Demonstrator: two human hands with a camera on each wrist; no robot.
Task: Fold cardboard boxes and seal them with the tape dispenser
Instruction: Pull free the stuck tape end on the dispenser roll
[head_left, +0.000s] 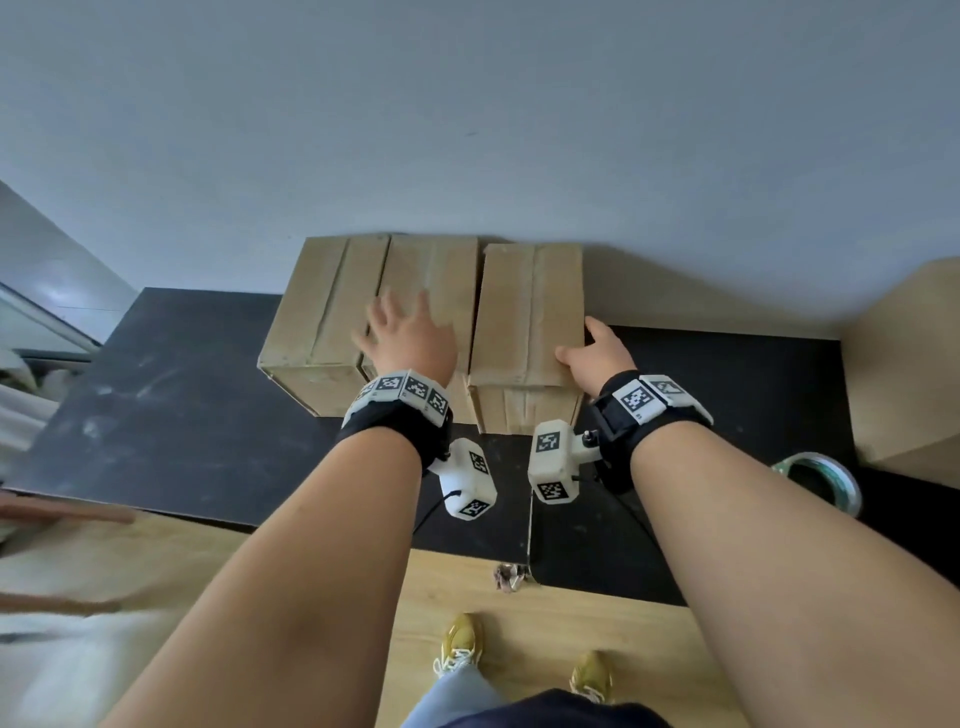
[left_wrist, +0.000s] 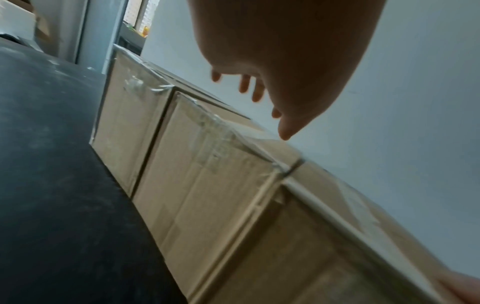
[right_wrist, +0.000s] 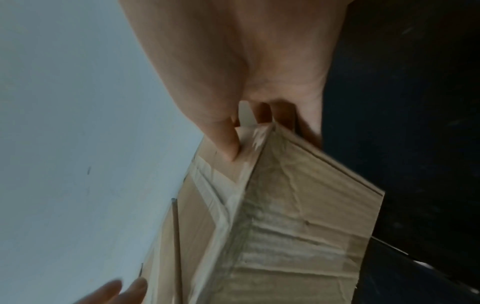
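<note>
The right hand (right_wrist: 259, 82) gripped the right box's (head_left: 527, 317) corner – thumb on top – probably lining it up; the left hand (head_left: 410, 338) hovered above the middle box (head_left: 431, 275), fingers spread, holding nothing.

Three closed brown cardboard boxes in a row against the wall on black table top. Right box (head_left: 530, 317): flaps shut, clear tape over top seam and down near face, upright; near right corner in the right hand (head_left: 597, 358), thumb on top, fingers down the right side. Middle box (head_left: 431, 280): taped shut, touching or just beside right box, under the spread left hand (head_left: 410, 338). Left box (head_left: 317, 312): taped, farthest from the grip. Tape roll (head_left: 821, 480): clear, lying on table top right of gripping hand, near its forearm.
</note>
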